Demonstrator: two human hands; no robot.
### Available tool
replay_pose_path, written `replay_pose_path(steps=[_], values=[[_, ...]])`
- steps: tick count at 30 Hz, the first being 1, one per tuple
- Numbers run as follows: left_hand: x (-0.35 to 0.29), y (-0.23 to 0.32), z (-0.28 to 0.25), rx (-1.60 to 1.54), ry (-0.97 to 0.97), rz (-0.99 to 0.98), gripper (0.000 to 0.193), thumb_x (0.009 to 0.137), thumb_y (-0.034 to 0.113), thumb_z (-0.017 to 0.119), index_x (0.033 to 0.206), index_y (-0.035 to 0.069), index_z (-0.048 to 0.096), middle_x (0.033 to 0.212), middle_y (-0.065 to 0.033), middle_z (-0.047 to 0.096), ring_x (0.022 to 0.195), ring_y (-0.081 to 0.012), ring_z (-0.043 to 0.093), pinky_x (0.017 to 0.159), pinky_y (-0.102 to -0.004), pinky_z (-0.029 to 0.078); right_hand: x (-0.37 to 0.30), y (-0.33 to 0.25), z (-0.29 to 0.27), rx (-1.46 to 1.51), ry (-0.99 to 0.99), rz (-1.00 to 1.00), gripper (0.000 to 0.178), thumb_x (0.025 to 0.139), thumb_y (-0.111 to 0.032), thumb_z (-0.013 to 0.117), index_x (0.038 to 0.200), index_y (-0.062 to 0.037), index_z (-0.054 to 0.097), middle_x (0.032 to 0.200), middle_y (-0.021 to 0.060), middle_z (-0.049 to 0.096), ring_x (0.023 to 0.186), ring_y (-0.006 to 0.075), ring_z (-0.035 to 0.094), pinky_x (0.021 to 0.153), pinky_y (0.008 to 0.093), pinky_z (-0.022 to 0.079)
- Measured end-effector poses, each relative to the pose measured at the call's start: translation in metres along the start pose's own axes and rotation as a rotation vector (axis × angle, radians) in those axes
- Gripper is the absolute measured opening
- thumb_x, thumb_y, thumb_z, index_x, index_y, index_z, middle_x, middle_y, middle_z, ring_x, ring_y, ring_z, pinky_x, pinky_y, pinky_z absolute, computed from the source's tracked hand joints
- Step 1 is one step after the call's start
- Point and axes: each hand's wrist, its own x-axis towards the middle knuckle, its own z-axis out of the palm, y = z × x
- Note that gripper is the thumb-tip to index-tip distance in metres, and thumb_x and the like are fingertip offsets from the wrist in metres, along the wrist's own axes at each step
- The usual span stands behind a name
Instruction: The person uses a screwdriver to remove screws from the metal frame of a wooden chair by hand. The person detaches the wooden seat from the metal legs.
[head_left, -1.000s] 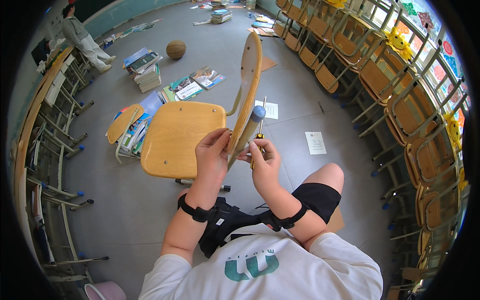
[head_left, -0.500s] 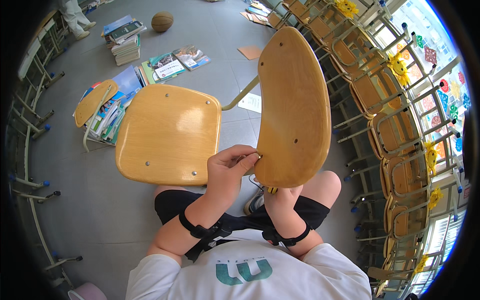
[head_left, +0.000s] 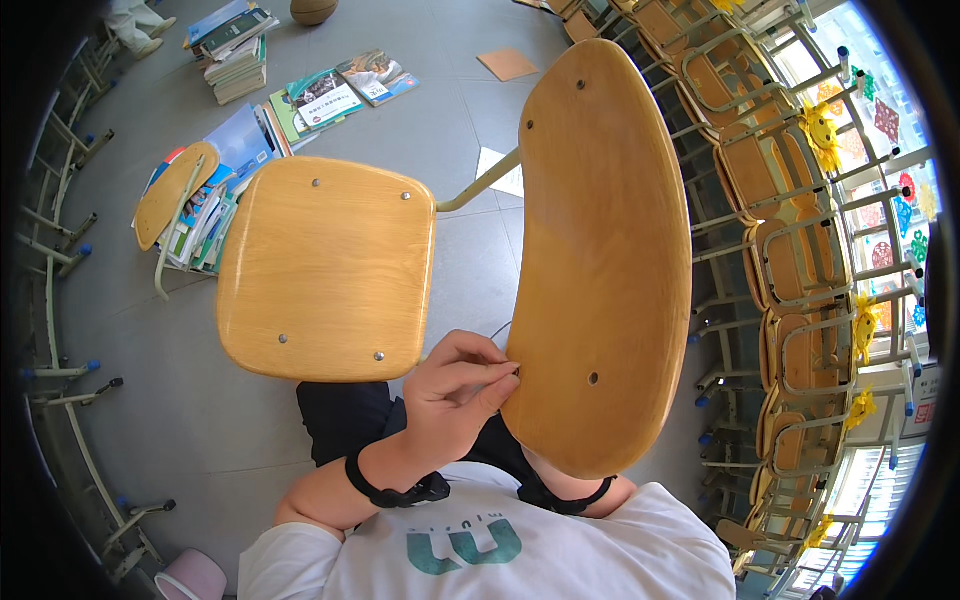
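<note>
A wooden chair stands in front of me, with its seat (head_left: 325,265) to the left and its curved backrest (head_left: 605,250) filling the middle right. My left hand (head_left: 455,395) pinches the lower left edge of the backrest, fingers curled against the wood. My right hand is hidden behind the backrest; only its wrist with a black strap (head_left: 565,495) shows below the wood. What that hand holds cannot be seen. A metal frame tube (head_left: 478,182) joins seat and back.
Stacked wooden chairs on metal frames (head_left: 790,250) line the right side. Books and booklets (head_left: 250,110) lie on the grey floor at upper left beside a loose wooden seat (head_left: 170,195). Metal desk frames (head_left: 60,250) run along the left. A paper sheet (head_left: 505,65) lies further back.
The view has moved closer and over the chair. The backrest now faces me flat and covers my right hand, which held a tool with a blue tip earlier.
</note>
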Motion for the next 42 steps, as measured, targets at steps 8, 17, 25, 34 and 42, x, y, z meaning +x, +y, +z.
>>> replay_pose_path(steps=[8, 17, 25, 34, 42], values=[[0.001, 0.001, 0.000, 0.821, -0.080, 0.525, 0.053, 0.084, 0.023, 0.071, 0.122, -0.009, 0.053, 0.117, -0.0226, 0.052, 0.099, -0.0332, 0.058, 0.083, -0.0363, 0.051, 0.004, 0.007, -0.008, 0.021, -0.099, -0.102, 0.018, 0.088, 0.003, 0.057, 0.107, 0.0046, 0.056, 0.109, 0.0157, 0.055, 0.093, 0.0212, 0.062, 0.079, 0.0289, 0.051], [-0.010, -0.002, -0.002, 0.470, 0.190, 0.369, 0.035, 0.102, 0.019, 0.042, 0.119, -0.011, 0.048, 0.117, -0.0160, 0.057, 0.100, -0.0212, 0.059, 0.097, -0.0508, 0.048, 0.027, 0.008, 0.000, 0.066, -0.051, -0.259, 0.011, 0.084, 0.008, 0.060, 0.095, 0.0070, 0.060, 0.096, 0.0160, 0.052, 0.071, 0.0157, 0.063, 0.061, 0.0245, 0.053], [-0.018, -0.011, 0.017, 0.442, 0.212, 0.363, 0.034, 0.100, 0.015, 0.045, 0.119, -0.013, 0.050, 0.121, -0.0204, 0.057, 0.111, -0.0291, 0.060, 0.100, -0.0413, 0.046, 0.037, 0.008, -0.019, 0.156, -0.235, -0.153, 0.013, 0.086, 0.003, 0.064, 0.098, 0.0069, 0.066, 0.095, 0.0114, 0.055, 0.066, 0.0146, 0.065, 0.057, 0.0235, 0.052], [-0.021, -0.009, 0.024, 0.524, 0.157, 0.342, 0.037, 0.103, 0.021, 0.039, 0.122, -0.010, 0.046, 0.129, -0.0169, 0.051, 0.119, -0.0274, 0.053, 0.103, -0.0505, 0.042, 0.058, 0.009, -0.018, 0.474, -0.373, 0.260, 0.018, 0.076, -0.001, 0.077, 0.086, 0.0047, 0.064, 0.079, 0.0084, 0.056, 0.052, 0.0136, 0.057, 0.042, 0.0250, 0.043], [-0.024, -0.004, 0.028, 0.517, 0.167, 0.372, 0.040, 0.103, 0.025, 0.040, 0.122, -0.010, 0.046, 0.129, -0.0180, 0.051, 0.118, -0.0312, 0.054, 0.102, -0.0501, 0.043, 0.054, 0.019, -0.012, 0.549, -0.362, 0.281, 0.020, 0.073, 0.001, 0.078, 0.090, 0.0063, 0.069, 0.082, 0.0101, 0.058, 0.051, 0.0131, 0.055, 0.042, 0.0244, 0.042]])
